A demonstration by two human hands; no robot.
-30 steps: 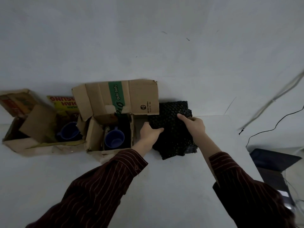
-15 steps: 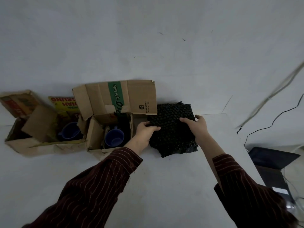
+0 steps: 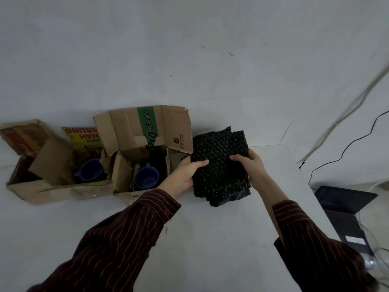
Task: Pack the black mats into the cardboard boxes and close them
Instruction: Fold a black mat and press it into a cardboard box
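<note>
cardboard boxes (image 3: 126, 131): two, side by side, open | black mats (image 3: 220, 165): bumpy stack, right of them

Blue mug (image 3: 146, 179), white table (image 3: 210, 239); dark laptop (image 3: 345, 199), black cable (image 3: 357, 140)

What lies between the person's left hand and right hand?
The black mat: the left hand grips one side, the right hand the other. The head view shows this.

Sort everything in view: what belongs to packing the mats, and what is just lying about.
Job: black mat, gripped by left hand and right hand; green-striped cardboard box, open; left cardboard box, open.
Lying about: blue cup inside the green-striped cardboard box; laptop; black cable.
</note>
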